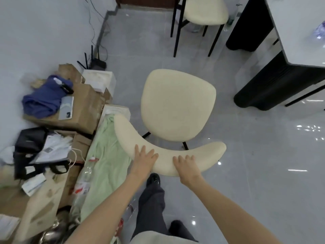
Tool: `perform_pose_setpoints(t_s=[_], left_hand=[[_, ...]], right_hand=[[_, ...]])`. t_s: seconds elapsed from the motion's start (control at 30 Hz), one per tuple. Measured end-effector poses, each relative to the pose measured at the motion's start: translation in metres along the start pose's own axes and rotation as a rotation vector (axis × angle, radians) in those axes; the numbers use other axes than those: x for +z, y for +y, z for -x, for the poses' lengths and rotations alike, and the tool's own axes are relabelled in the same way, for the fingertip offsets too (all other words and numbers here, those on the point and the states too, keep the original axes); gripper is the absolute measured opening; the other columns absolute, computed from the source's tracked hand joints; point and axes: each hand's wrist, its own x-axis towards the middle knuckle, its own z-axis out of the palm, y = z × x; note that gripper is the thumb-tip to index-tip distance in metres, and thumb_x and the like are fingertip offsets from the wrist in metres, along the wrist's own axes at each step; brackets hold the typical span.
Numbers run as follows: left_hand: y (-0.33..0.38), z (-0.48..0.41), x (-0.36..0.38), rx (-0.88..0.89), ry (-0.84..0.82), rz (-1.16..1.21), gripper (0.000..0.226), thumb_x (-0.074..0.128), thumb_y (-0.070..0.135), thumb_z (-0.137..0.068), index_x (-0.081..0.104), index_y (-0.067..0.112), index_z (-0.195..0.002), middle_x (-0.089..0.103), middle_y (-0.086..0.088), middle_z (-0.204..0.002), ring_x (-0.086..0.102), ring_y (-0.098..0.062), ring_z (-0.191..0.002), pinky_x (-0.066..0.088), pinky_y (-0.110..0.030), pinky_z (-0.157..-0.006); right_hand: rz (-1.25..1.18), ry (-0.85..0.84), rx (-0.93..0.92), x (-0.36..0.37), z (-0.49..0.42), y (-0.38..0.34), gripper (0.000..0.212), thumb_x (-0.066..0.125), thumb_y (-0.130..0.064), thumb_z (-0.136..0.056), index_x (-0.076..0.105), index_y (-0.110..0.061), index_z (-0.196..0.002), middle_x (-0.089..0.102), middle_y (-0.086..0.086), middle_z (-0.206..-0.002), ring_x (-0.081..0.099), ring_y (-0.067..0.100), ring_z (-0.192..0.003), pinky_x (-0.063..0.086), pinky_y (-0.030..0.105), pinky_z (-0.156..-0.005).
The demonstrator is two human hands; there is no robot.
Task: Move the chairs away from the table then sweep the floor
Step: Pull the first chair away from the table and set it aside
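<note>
The nearest chair (177, 104) stands at the middle of the view, well apart from the table (299, 32), whose pale, smooth top and black ribbed, rounded base fill the 2 o'clock corner. Its seat is a rounded, cream, softly padded shield shape on thin black metal legs, and its backrest (207, 154) is a cream crescent curving across the 6 o'clock side. The left hand (144, 157) lies flat on the crescent with straight, slightly spread fingers, while the right hand (186, 164) grips it just beside, fingers bent over the top edge. A second chair (204, 11) of the same make stands at 12 o'clock, close to the table's end. The floor (255, 155) is glossy grey tile that mirrors the ceiling lights. At 9 o'clock, brown cardboard boxes (82, 110) are stacked against the white wall, bearing a crumpled blue cloth (44, 99) and a phone (66, 108); a pale green cloth (103, 164) drapes beside the backrest's left tip, and a black bag (29, 141) holds papers. A black shoe (153, 179) shows at 6 o'clock.
</note>
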Motion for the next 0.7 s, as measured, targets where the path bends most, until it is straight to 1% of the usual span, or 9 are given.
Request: perform_pose_setpoints(t_s=[0.03,0.07,0.17,0.3,0.37,0.47,0.53,0.6,0.7], left_hand=[[0.009,0.017,0.009,-0.011,-0.015,0.013,0.06,0.058,0.016,-0.086,0.038,0.021,-0.143,0.043,-0.004,-0.146,0.029,-0.042,-0.139,0.006,-0.066,-0.111],[0.018,0.033,0.014,-0.03,-0.039,0.02,0.06,0.054,0.014,-0.088,0.033,0.019,-0.145,0.04,-0.004,-0.147,0.025,-0.042,-0.14,0.002,-0.065,-0.112],[0.052,0.086,0.024,-0.037,-0.094,0.028,0.059,0.048,0.013,-0.09,0.029,0.019,-0.145,0.037,-0.004,-0.146,0.023,-0.042,-0.139,0.001,-0.063,-0.113],[0.099,0.166,0.048,-0.038,-0.149,0.044,0.056,0.047,0.013,-0.091,0.03,0.017,-0.144,0.041,-0.005,-0.143,0.027,-0.042,-0.135,0.004,-0.062,-0.114],[0.117,0.201,0.063,-0.019,-0.141,0.054,0.059,0.05,0.012,-0.087,0.031,0.017,-0.143,0.044,-0.004,-0.139,0.031,-0.042,-0.133,0.007,-0.061,-0.114],[0.135,0.243,0.079,-0.002,-0.106,0.051,0.061,0.054,0.011,-0.084,0.033,0.018,-0.141,0.047,-0.002,-0.136,0.034,-0.041,-0.13,0.008,-0.06,-0.113],[0.142,0.268,0.089,0.008,-0.137,0.051,0.06,0.054,0.012,-0.084,0.035,0.019,-0.14,0.047,-0.001,-0.136,0.035,-0.04,-0.13,0.007,-0.06,-0.113],[0.145,0.289,0.1,0.019,-0.112,0.049,0.06,0.056,0.014,-0.084,0.035,0.02,-0.14,0.047,0.0,-0.138,0.035,-0.038,-0.13,0.007,-0.06,-0.113],[0.146,0.318,0.107,0.063,-0.12,0.015,0.062,0.059,0.018,-0.082,0.037,0.022,-0.14,0.049,0.001,-0.136,0.037,-0.036,-0.128,0.008,-0.06,-0.113]], right_hand=[[0.003,0.0,-0.011,0.01,0.015,-0.006,0.066,0.065,-0.011,-0.08,0.032,-0.01,-0.137,0.051,0.01,-0.122,0.05,0.034,-0.111,0.035,0.047,-0.098],[0.009,0.005,-0.023,0.019,0.03,-0.012,0.066,0.065,-0.012,-0.08,0.032,-0.01,-0.137,0.051,0.01,-0.122,0.05,0.034,-0.111,0.034,0.047,-0.099],[0.019,-0.002,-0.054,0.048,0.081,-0.028,0.065,0.064,-0.013,-0.081,0.032,-0.011,-0.137,0.05,0.011,-0.125,0.049,0.034,-0.114,0.031,0.049,-0.102],[0.052,-0.034,-0.104,0.093,0.155,-0.05,0.065,0.065,-0.014,-0.08,0.034,-0.012,-0.137,0.052,0.009,-0.124,0.049,0.034,-0.113,0.032,0.049,-0.102],[0.057,-0.052,-0.114,0.113,0.186,-0.062,0.064,0.065,-0.014,-0.08,0.035,-0.013,-0.136,0.053,0.007,-0.123,0.05,0.033,-0.112,0.032,0.048,-0.103],[0.063,-0.033,-0.104,0.135,0.225,-0.082,0.061,0.064,-0.012,-0.08,0.036,-0.013,-0.134,0.054,0.007,-0.121,0.051,0.032,-0.111,0.033,0.047,-0.101],[0.056,-0.062,-0.103,0.145,0.248,-0.099,0.06,0.063,-0.012,-0.08,0.036,-0.012,-0.133,0.055,0.007,-0.121,0.053,0.031,-0.11,0.033,0.046,-0.1],[0.056,-0.036,-0.088,0.157,0.266,-0.114,0.057,0.062,-0.012,-0.08,0.038,-0.011,-0.131,0.057,0.006,-0.118,0.055,0.031,-0.108,0.036,0.044,-0.097],[0.025,-0.026,-0.066,0.172,0.292,-0.136,0.05,0.06,-0.011,-0.079,0.041,-0.012,-0.126,0.06,0.005,-0.114,0.059,0.029,-0.104,0.039,0.042,-0.09]])
